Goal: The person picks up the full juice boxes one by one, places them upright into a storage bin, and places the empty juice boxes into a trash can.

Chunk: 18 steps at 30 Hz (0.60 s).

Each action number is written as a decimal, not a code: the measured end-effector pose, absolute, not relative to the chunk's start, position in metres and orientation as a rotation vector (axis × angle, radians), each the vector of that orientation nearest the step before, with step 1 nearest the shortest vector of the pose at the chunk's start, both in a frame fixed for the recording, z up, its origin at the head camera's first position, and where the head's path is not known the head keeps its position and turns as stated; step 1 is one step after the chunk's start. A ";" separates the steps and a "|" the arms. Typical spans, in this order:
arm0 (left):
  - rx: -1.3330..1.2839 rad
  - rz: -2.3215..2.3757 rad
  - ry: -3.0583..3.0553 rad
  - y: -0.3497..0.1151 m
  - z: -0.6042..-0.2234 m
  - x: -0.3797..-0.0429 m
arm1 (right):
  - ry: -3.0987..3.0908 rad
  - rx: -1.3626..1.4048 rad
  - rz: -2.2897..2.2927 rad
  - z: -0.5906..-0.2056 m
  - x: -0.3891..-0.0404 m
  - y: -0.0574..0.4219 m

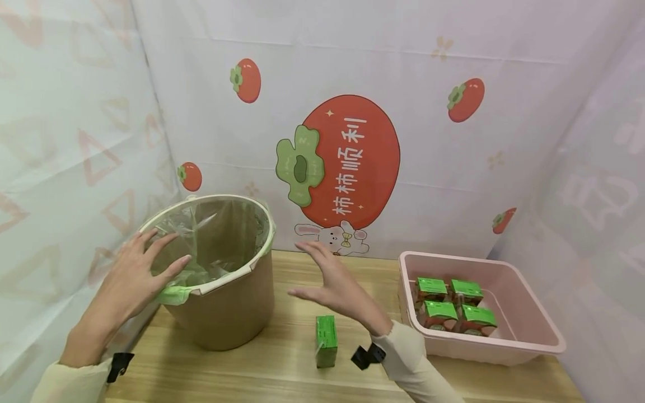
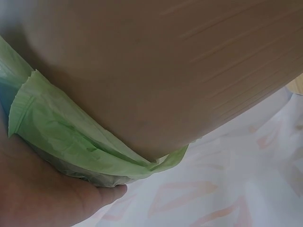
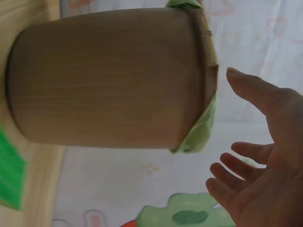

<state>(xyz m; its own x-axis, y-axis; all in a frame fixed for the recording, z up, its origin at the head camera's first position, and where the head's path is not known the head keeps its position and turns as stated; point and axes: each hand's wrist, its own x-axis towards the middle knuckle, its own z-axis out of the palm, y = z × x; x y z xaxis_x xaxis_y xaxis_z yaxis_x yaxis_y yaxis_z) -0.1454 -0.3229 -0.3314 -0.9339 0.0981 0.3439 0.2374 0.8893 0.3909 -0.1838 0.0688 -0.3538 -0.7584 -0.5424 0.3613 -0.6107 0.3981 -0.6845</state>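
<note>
A brown bin (image 1: 227, 319) stands on the table, lined with a thin greenish bag (image 1: 176, 294) folded over its rim. At the bin's near left rim is my left hand (image 1: 133, 274), fingers spread and loosely bent. In the left wrist view that hand (image 2: 52, 194) lies close along the bag's green edge; whether it touches cannot be told. My right hand (image 1: 340, 282) hovers to the right of the bin, holding nothing, its thumb apart from the fingers. Below it, a small green-topped drink carton (image 1: 326, 341) stands on the table.
On the right sits a pink plastic tub (image 1: 484, 350) with several green-topped cartons (image 1: 440, 314) grouped at its left side. A white sheet with printed persimmons (image 1: 353, 157) hangs behind the wooden table (image 1: 262, 369), with sheets along both sides.
</note>
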 end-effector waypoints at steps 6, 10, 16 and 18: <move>-0.246 -0.623 -2.741 -0.322 -0.330 -0.145 | -2.602 1.010 1.331 -0.393 -0.170 0.087; -0.254 -0.623 -2.737 -0.322 -0.330 -0.145 | -2.643 0.948 1.361 -0.413 -0.164 0.095; -0.260 -0.617 -2.736 -0.323 -0.331 -0.146 | -2.672 0.892 1.401 -0.433 -0.158 0.102; -0.262 -0.615 -2.734 -0.323 -0.332 -0.146 | -2.676 0.880 1.409 -0.440 -0.156 0.104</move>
